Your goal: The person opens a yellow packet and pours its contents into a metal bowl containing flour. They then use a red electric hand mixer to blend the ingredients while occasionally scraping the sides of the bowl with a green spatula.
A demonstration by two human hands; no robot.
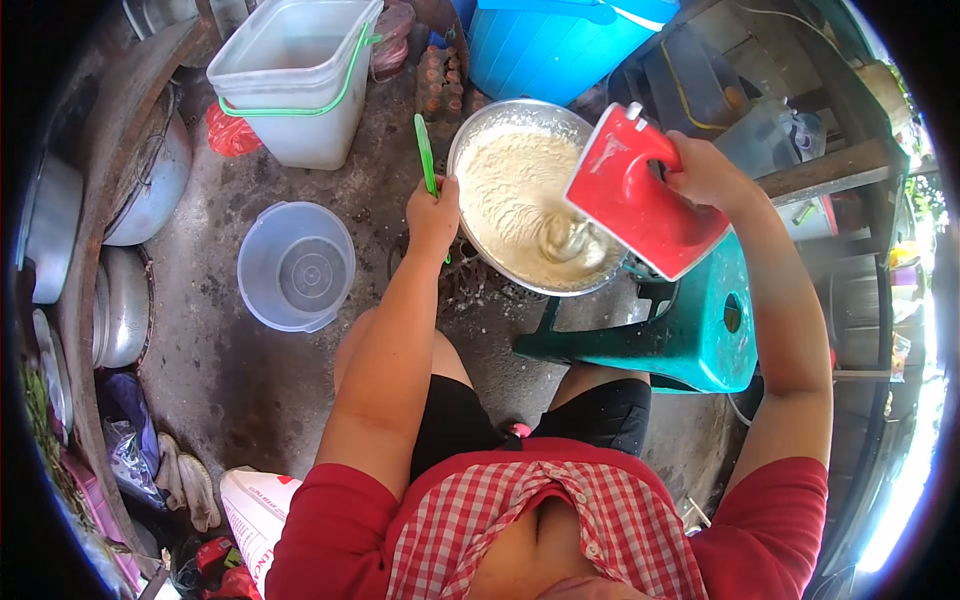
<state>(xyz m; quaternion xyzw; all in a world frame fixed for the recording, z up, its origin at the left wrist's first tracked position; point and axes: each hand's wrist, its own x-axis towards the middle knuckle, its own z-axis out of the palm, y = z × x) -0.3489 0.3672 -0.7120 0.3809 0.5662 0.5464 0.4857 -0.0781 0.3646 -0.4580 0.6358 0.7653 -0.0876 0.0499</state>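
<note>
My left hand (435, 214) grips a green spatula (425, 150) and rests at the left rim of a metal bowl (466, 225). Pale, creamy batter (514, 187) with ridges and swirls fills much of this bowl. In my right hand (701, 174) is the handle of a red hand mixer (637, 191), tilted over the bowl's right side. Its beaters are down in the batter and hard to make out. A turquoise plastic stool (720, 322) lies on its side just right of and below the bowl.
An empty translucent plastic tub (296, 266) stands on the floor at left. Behind it are a square bucket (315, 139) with a green handle and a red plastic bag (231, 131). A blue cooler (555, 52) stands beyond the bowl. Metal pots (154, 187) line the left side.
</note>
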